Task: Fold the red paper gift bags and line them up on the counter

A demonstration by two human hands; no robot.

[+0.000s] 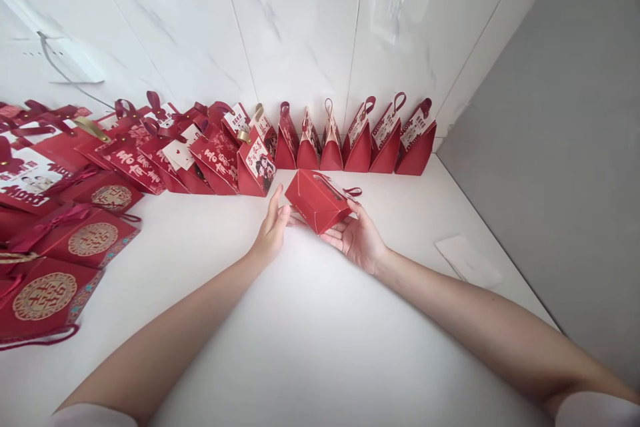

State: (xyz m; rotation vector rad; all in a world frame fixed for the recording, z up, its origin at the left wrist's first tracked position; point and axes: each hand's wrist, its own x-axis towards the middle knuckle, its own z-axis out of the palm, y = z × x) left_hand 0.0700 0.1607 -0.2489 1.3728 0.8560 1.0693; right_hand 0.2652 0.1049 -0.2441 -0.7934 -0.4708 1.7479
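A red gift box (317, 200) with a ribbon loop lies tilted over the white table, its plain red base turned toward me. My right hand (363, 237) grips it, with the thumb on its right side and the fingers beneath. My left hand (271, 223) is at the box's left, thumb and index finger stretched out and apart. Its other fingers reach toward the lower left edge; I cannot tell whether they touch it. Behind the box stands a row of similar red gift boxes (357, 147) with ribbon loops.
Many more red gift boxes (220, 160) crowd the left and back left. Several flatter ones with gold round emblems (45, 297) lie nearest on the left. A white paper slip (467, 260) is on the right. The tiled wall (300, 27) and a grey panel (560, 133) bound the table.
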